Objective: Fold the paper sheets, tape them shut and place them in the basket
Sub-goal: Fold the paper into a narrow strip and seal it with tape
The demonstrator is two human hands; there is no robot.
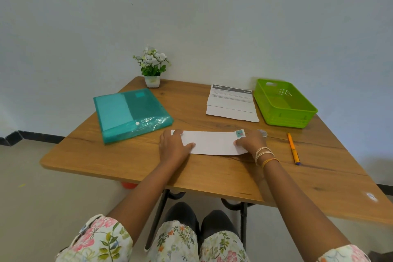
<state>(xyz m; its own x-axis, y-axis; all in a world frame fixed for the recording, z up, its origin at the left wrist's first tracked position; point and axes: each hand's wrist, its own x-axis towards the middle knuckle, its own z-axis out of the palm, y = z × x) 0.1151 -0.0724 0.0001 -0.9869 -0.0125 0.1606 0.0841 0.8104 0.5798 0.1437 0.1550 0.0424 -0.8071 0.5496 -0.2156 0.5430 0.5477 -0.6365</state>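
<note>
A folded white paper strip point(210, 142) lies across the middle of the wooden table point(131, 164), with a small teal sticker near its right end. My left hand point(172, 146) presses flat on the strip's left end, thumb on top. My right hand point(251, 141) presses on its right end, fingers beside the sticker. A stack of printed white sheets point(231, 103) lies at the back right. The green plastic basket point(284, 103) stands beside them at the far right and looks empty. A clear tape roll point(263, 133) peeks out just behind my right hand.
A teal plastic folder point(131, 114) lies at the back left. A small potted white flower point(152, 66) stands at the table's back edge against the wall. An orange pen point(293, 148) lies to the right of my right hand.
</note>
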